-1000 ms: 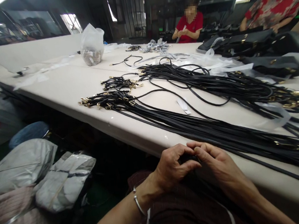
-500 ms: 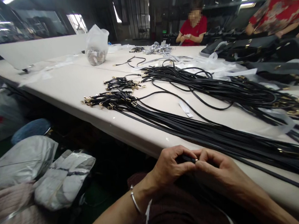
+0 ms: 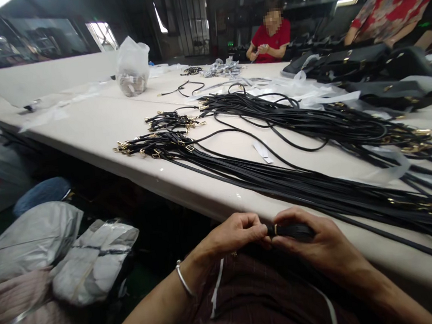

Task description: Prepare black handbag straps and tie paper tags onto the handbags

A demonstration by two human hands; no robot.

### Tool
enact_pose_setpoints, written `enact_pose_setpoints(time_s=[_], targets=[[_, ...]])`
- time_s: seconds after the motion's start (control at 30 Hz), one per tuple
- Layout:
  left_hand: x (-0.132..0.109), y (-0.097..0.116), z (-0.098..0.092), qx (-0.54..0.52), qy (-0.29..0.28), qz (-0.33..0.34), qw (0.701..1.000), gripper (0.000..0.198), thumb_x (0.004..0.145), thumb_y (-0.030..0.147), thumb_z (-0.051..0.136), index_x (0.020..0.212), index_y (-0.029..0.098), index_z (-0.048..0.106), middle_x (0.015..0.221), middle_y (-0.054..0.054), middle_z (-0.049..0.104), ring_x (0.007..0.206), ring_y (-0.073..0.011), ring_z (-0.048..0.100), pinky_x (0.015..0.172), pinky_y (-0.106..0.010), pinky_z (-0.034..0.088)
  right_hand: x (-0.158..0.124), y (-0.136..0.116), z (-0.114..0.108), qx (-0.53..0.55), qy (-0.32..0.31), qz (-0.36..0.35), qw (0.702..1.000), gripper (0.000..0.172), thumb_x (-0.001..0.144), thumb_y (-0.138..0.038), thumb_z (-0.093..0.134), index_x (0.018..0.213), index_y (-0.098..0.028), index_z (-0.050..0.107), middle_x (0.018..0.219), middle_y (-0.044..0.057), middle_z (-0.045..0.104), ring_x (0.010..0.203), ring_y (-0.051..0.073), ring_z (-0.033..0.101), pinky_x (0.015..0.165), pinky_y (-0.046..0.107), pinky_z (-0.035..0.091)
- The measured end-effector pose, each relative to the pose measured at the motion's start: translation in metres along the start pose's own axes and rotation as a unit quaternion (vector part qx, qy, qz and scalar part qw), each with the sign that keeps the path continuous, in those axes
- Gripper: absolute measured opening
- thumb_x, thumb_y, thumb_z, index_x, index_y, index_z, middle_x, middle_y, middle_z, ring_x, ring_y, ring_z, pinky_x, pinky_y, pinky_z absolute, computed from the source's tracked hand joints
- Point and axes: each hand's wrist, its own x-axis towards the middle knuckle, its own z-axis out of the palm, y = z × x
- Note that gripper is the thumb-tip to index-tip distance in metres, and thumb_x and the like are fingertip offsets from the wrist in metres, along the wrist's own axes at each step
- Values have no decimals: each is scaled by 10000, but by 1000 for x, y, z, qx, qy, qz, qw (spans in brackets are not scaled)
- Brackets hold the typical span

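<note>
Between my two hands, over my lap at the table's near edge, is a black strap (image 3: 294, 230) with a small gold-coloured metal piece on it. My left hand (image 3: 241, 231) pinches the strap's left part between thumb and fingers. Around the looped part, just right of the metal piece, my right hand (image 3: 318, 233) is closed. The rest of this strap drops into shadow below my hands. Just beyond them lies a long bundle of black straps (image 3: 255, 171), with gold buckles and clasps at its left end.
The pale table (image 3: 84, 139) bears a second heap of black straps (image 3: 311, 122), a plastic bag (image 3: 132, 68) and black handbags (image 3: 359, 61) at right. A person in red (image 3: 271, 39) sits across; another stands far right. Wrapped bundles (image 3: 91, 260) lie below left.
My hands have moved slightly apart, the left one shifting to a pinch at the strap's left part. More of the looped strap now shows in my right hand. The view has shifted slightly.
</note>
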Motion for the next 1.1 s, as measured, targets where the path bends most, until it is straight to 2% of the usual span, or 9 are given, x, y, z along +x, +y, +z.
enact_pose_setpoints(time_s=[0.13,0.3,0.4,0.5,0.6,0.7,0.87,1.0,1.1], targets=[[-2,2,7,-26,-12,-12,1000,423,801,536,702,759,123,621,659,7,598,575,-79,457,580,-205,348,-5,-3,-4,28,-10,68,997,227,758,-395,784,875,-212,720,817,29,741,753,197,677,682,264,533],[-14,-4,0,-73,18,-23,997,330,772,426,672,702,104,646,672,-76,668,645,-160,605,673,-263,451,-20,6,-21,110,21,177,978,302,711,-431,815,841,-187,693,757,27,707,666,177,638,597,253,507],[-24,-2,-13,-61,58,-26,996,312,754,411,686,670,115,633,627,-47,632,597,-140,584,645,-250,448,-27,14,-33,123,16,217,968,313,690,-422,838,823,-186,683,767,25,696,680,172,626,617,255,498],[-30,7,-24,-8,77,-24,997,310,757,399,681,627,129,602,599,-30,608,560,-112,528,584,-221,392,-28,15,-39,171,-65,249,951,340,677,-382,853,912,-201,687,826,12,697,740,172,637,673,255,490],[-26,18,-23,41,55,-8,998,299,769,375,663,608,135,586,600,-23,603,549,-97,497,548,-210,340,-21,7,-35,224,-226,260,912,473,825,-461,735,1221,-230,616,951,38,722,822,184,661,771,282,489],[-17,26,-14,49,5,-17,999,331,781,412,676,619,139,585,602,-17,600,527,-87,456,521,-213,308,-11,-2,-22,204,-301,239,900,490,971,-598,460,1173,-186,632,887,63,718,678,140,601,662,256,446],[-7,29,-8,-24,-19,26,999,439,738,550,769,747,140,613,745,-21,632,635,-96,511,618,-212,391,3,-3,0,196,-259,273,905,579,902,-713,482,930,-163,662,551,-36,488,453,77,279,434,239,148],[-7,10,-17,-45,-43,99,993,574,701,523,829,1119,177,643,1134,-85,639,1039,-200,586,910,-306,438,8,-7,-3,243,-192,277,910,560,861,-711,555,879,-161,659,463,-80,322,439,80,207,442,248,120],[-7,-9,-22,-12,-83,84,993,540,753,419,817,1204,187,632,1112,-83,660,1077,-223,594,974,-357,425,12,-16,-11,244,-159,288,912,591,803,-732,616,953,-163,665,443,-106,264,423,74,154,434,248,114]])
